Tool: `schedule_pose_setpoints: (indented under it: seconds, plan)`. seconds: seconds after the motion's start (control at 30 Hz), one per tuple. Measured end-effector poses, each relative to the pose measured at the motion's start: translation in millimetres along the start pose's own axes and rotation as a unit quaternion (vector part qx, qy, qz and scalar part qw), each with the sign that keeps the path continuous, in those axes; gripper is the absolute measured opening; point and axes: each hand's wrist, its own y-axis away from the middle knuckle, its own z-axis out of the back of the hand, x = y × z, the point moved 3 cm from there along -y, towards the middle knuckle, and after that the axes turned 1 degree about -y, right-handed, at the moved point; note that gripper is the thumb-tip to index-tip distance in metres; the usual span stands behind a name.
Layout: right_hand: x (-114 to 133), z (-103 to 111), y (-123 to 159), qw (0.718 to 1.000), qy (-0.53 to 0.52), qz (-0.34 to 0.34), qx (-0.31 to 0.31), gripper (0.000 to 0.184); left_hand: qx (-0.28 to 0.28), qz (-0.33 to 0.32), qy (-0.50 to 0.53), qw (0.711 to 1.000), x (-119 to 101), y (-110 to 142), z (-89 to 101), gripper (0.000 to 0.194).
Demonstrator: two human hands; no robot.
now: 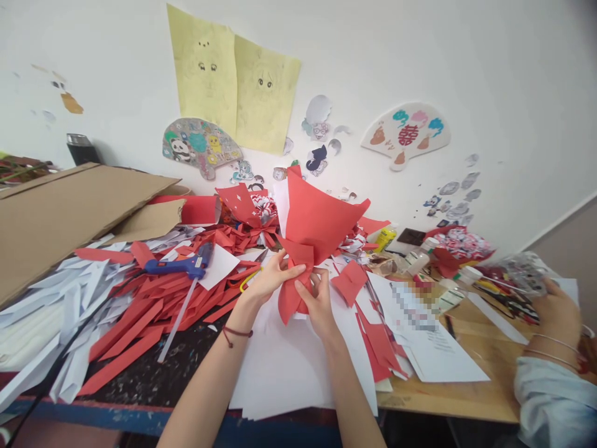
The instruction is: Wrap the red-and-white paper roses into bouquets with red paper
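Note:
Both my hands hold a red paper bouquet wrap (321,208) upright, gathered at its narrow lower part, with a white sheet showing along its left edge. My left hand (277,274) grips the gathered part from the left, thumb across the front. My right hand (314,292) pinches it from the right, a little lower. What lies inside the wrap is hidden from me. Beneath my hands are white paper sheets (280,367). A blue glue gun (180,266) rests on red paper strips (135,323) to the left, beside yellow-handled scissors (249,278).
White paper strips (79,317) and cardboard (84,199) cover the far left. Other paper bouquets (242,205) stand against the wall. To the right are a printed sheet (433,336), a yellow bottle (385,238) and another person's hand (557,317) holding clear plastic.

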Motion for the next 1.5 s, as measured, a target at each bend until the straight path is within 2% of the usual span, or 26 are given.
schedule_pose_setpoints:
  seconds: [0.13, 0.3, 0.57, 0.77, 1.1, 1.2, 1.33, 1.43, 1.5]
  plan:
    - [4, -2, 1, 1.000, -0.009, -0.002, -0.015, 0.038, 0.010, 0.002, 0.007, 1.000, -1, 1, -1.9, 0.056]
    - [3, -1, 1, 0.999, -0.029, -0.007, -0.019, 0.036, 0.030, 0.011, -0.009, 0.999, -1, 1, -3.0, 0.065]
    - [3, -1, 2, 1.000, -0.022, -0.008, -0.010, 0.034, 0.010, -0.009, -0.004, 1.000, -3, 2, -7.3, 0.057]
    - [-1, -1, -2, 0.998, -0.059, -0.021, -0.016, 0.034, 0.009, -0.009, -0.002, 1.000, -2, -1, -5.2, 0.058]
    - [1, 7, -31, 0.994, -0.072, -0.073, 0.043, 0.032, -0.053, -0.052, 0.008, 0.997, 3, -12, 1.3, 0.048]
    - [-6, 5, -37, 0.996, -0.069, -0.057, 0.014, 0.027, -0.054, -0.052, 0.019, 0.997, 6, -13, 3.7, 0.050]
    - [-18, 1, -39, 0.995, -0.086, -0.041, -0.037, 0.033, -0.039, -0.040, 0.032, 0.998, 8, -12, 6.9, 0.058]
    - [-18, 0, -37, 0.993, -0.096, -0.046, -0.053, 0.036, -0.017, -0.038, 0.046, 0.998, 8, -11, 6.7, 0.055]
    - [-15, 0, -35, 0.992, -0.095, -0.050, -0.059, 0.038, -0.024, -0.034, 0.052, 0.998, 9, -10, 5.9, 0.052]
